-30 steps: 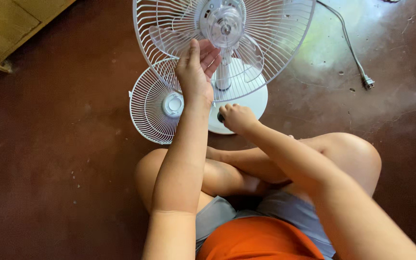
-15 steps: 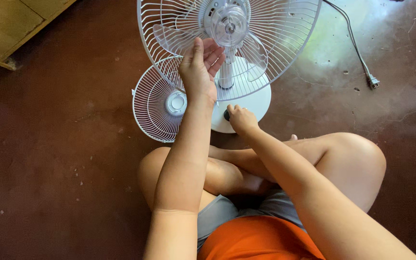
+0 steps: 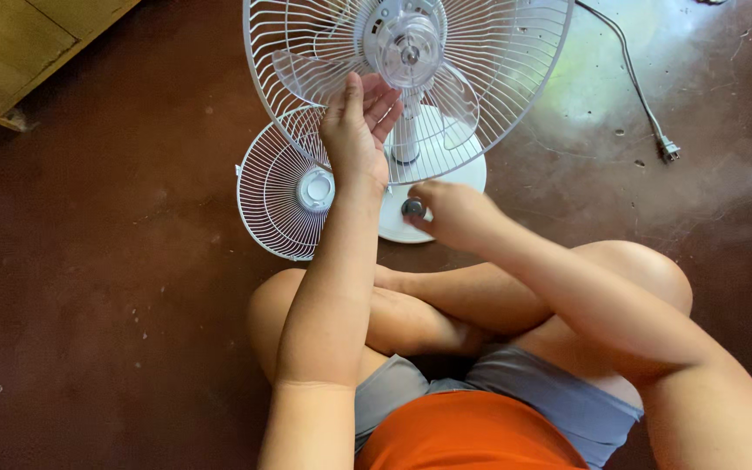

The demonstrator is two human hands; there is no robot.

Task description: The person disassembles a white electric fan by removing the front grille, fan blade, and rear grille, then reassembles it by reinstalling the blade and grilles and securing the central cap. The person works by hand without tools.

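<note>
- The white pedestal fan (image 3: 411, 87) stands on the dark red floor (image 3: 106, 287) right in front of the seated person's crossed legs, its front open so the clear blades (image 3: 306, 74) are bare inside the rear grille (image 3: 515, 78).
- The left hand (image 3: 357, 130) is spread wide, fingers straight, palm laid against the blades just left of the fan's clear hub (image 3: 406, 48); it grips nothing.
- The right hand (image 3: 450, 213) is curled narrow over the fan's round base (image 3: 446, 174), fingertips pinching a small dark knob (image 3: 412, 207) at the base's near edge.
- The removed front grille (image 3: 293, 187) leans or lies at the left of the base, partly under the fan's head.
- The cord and plug (image 3: 668, 150) lie loose on the floor to the right of the fan, not in any socket that shows.
- Risk: the thin clear blade could flex or crack if the flat palm presses hard; the fan could tip, since only the fingertips steady the base.
- Risk: the loose grille could slide or get bent if a knee or arm shifts onto it.
- Hard to tell: whether the knob is fixed to the base or free in the fingers; the right hand's palm and thumb are hidden.
- The top of the fan and a wooden cabinet (image 3: 28, 43) far left of it are cut off.
</note>
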